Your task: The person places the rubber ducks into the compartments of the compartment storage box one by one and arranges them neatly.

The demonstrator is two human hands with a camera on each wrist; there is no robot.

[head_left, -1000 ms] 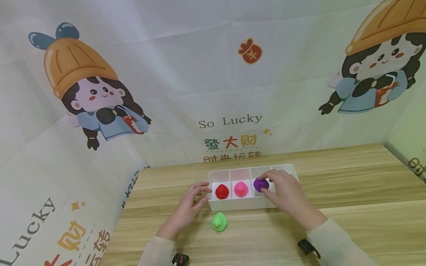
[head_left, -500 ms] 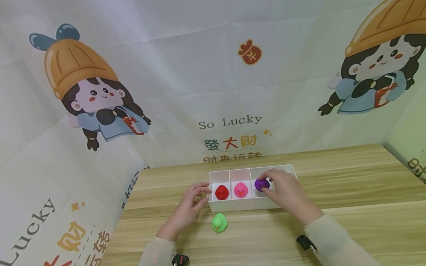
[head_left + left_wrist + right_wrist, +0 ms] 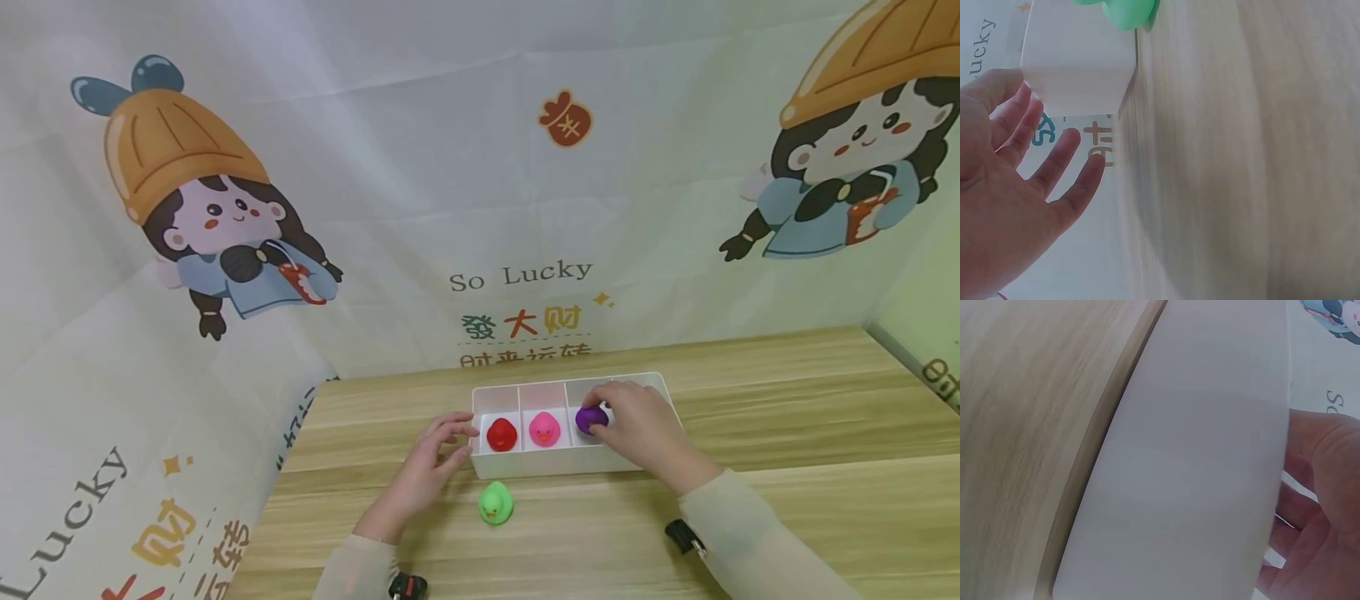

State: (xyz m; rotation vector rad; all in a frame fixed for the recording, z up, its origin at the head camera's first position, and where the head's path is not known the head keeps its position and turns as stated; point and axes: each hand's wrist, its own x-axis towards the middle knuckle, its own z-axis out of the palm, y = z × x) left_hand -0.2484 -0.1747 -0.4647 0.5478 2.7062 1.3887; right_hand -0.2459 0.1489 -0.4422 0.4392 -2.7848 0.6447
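In the head view, my right hand (image 3: 648,425) pinches a purple rubber duck (image 3: 592,420) between thumb and fingers, inside the third compartment from the left of a white divided box (image 3: 525,463). From the right wrist, that hand (image 3: 1319,506) reaches over the rim of the box's side wall (image 3: 1179,462), which hides the duck. My left hand (image 3: 429,467) has loosely spread fingers at the box's left end; its thumb and some fingertips touch or nearly touch the corner in the left wrist view. A red duck (image 3: 502,434) sits in the leftmost compartment, a pink duck (image 3: 544,429) in the second.
A green duck (image 3: 496,503) stands on the wooden table (image 3: 787,400) in front of the box's left part. Behind the table hangs a printed cloth (image 3: 420,167). My right hand partly covers the box's rightmost compartment.
My right hand has lowered the purple duck slightly within its compartment, and the right forearm has shifted a little to the left. The left hand and the other ducks stay put.
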